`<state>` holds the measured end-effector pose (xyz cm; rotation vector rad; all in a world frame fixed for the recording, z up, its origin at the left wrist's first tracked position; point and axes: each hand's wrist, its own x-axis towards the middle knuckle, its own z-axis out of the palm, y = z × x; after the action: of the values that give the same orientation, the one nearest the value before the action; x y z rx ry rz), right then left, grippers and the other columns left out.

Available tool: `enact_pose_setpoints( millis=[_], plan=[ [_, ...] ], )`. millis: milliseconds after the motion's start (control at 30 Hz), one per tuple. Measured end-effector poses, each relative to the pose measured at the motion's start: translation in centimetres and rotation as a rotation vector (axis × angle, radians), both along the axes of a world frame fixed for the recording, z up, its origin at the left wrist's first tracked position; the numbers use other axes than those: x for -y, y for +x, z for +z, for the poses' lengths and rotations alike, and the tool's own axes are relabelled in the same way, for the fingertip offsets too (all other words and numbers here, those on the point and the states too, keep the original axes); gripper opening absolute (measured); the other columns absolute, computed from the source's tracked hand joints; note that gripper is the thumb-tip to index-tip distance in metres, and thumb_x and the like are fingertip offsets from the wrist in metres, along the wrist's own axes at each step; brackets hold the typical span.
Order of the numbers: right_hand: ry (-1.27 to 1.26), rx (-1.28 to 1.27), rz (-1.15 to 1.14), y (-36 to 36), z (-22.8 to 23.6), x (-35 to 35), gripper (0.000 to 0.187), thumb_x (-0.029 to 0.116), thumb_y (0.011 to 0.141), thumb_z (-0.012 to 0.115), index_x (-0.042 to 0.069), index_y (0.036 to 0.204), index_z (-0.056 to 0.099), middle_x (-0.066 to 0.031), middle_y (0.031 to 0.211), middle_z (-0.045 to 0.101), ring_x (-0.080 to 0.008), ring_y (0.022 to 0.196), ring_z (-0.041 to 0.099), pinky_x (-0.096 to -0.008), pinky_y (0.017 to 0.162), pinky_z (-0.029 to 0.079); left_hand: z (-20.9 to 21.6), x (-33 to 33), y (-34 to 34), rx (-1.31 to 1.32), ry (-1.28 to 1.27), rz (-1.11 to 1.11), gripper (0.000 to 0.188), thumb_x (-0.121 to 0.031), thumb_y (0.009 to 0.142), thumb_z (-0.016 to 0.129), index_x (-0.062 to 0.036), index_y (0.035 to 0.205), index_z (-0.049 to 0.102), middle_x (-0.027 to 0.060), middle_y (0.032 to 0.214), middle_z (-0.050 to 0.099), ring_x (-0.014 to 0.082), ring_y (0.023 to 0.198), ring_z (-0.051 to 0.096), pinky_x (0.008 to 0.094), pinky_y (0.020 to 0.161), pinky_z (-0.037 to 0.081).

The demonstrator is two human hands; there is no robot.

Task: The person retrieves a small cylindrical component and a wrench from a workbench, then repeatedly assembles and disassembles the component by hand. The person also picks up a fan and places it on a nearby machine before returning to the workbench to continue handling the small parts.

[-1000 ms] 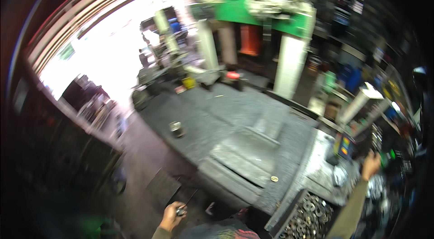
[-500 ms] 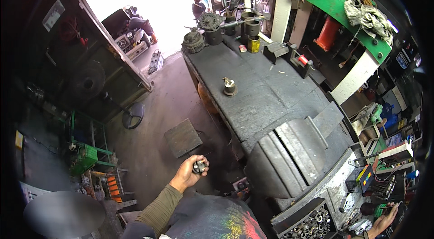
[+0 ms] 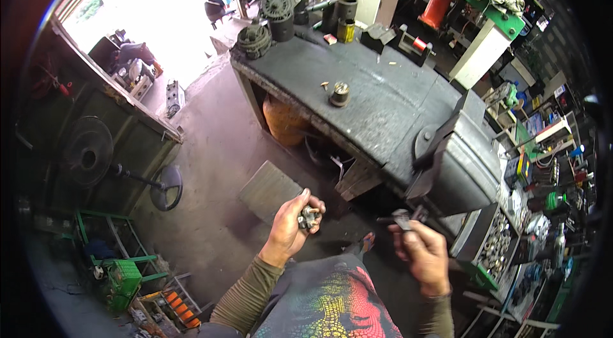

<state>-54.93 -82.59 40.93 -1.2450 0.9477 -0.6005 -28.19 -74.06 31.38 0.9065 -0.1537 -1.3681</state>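
My left hand point(image 3: 285, 230), in front of my body, is closed around a small metal part point(image 3: 310, 217) with a shiny, uneven face. To its right, my right hand point(image 3: 424, 255) grips a small dark metal tool point(image 3: 401, 218) whose thin end points left; its exact kind is too small to tell. The two hands are apart, and the tool does not touch the part. Beyond them, on the black workbench point(image 3: 373, 117), stands a short round metal piece point(image 3: 340, 94) with a small bit beside it.
A curved dark metal cover point(image 3: 463, 165) sits on the bench's near end. Beside it, a tray point(image 3: 477, 274) holds several metal rings. A square stool point(image 3: 271, 191) stands left of the bench. Along the far end are an alternator point(image 3: 279, 7) and a yellow can point(image 3: 345, 30).
My right hand has come from the cluttered side shelf to near my left hand, now with a dark metal tool. My left hand still holds the metal part. The view has shifted.
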Motion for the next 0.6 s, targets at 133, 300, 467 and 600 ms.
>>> enact_pose_setpoints(
  millis=[133,300,467,600],
  plan=[
    [-0.006,0.119,0.002,9.1,-0.9,-5.8,0.017,0.009,0.102,0.065,-0.002,0.114,0.068,0.0,0.084,0.066,-0.0048,0.072,0.058,-0.0209,0.062,0.045,2.4,-2.4,4.8,0.0,0.031,-0.227,0.04,-0.037,0.109,0.047,-0.0057,0.087,0.058,0.0067,0.084,0.058,0.0134,0.057,0.055,0.0224,0.042,0.037],
    [0.05,0.062,0.125,13.5,-1.5,-6.2,0.015,0.012,0.101,0.068,0.0,0.109,0.065,-0.0008,0.083,0.068,-0.0055,0.072,0.06,-0.0215,0.062,0.047,3.0,-1.0,8.2,0.141,-0.037,-0.32,0.039,-0.035,0.109,0.047,-0.0055,0.085,0.057,0.0051,0.081,0.059,0.0098,0.054,0.053,0.0212,0.042,0.037],
    [0.214,0.173,0.163,17.3,-6.0,-2.3,0.014,0.013,0.101,0.067,0.0,0.106,0.064,-0.0022,0.082,0.068,-0.0064,0.071,0.059,-0.0224,0.063,0.048,1.5,2.4,9.7,0.309,-0.034,-0.252,0.035,-0.031,0.108,0.051,-0.0048,0.086,0.058,0.0039,0.085,0.06,0.0084,0.071,0.056,0.0237,0.065,0.046],
    [0.47,0.41,0.248,20.2,-9.9,1.2,0.012,0.012,0.104,0.062,0.0,0.104,0.063,-0.0048,0.085,0.067,-0.0092,0.072,0.059,-0.026,0.068,0.05,1.0,4.8,11.0,0.629,-0.002,-0.176,0.034,-0.03,0.109,0.049,-0.0032,0.089,0.057,0.0033,0.086,0.059,0.0093,0.08,0.053,0.0254,0.075,0.045]
  ],
)
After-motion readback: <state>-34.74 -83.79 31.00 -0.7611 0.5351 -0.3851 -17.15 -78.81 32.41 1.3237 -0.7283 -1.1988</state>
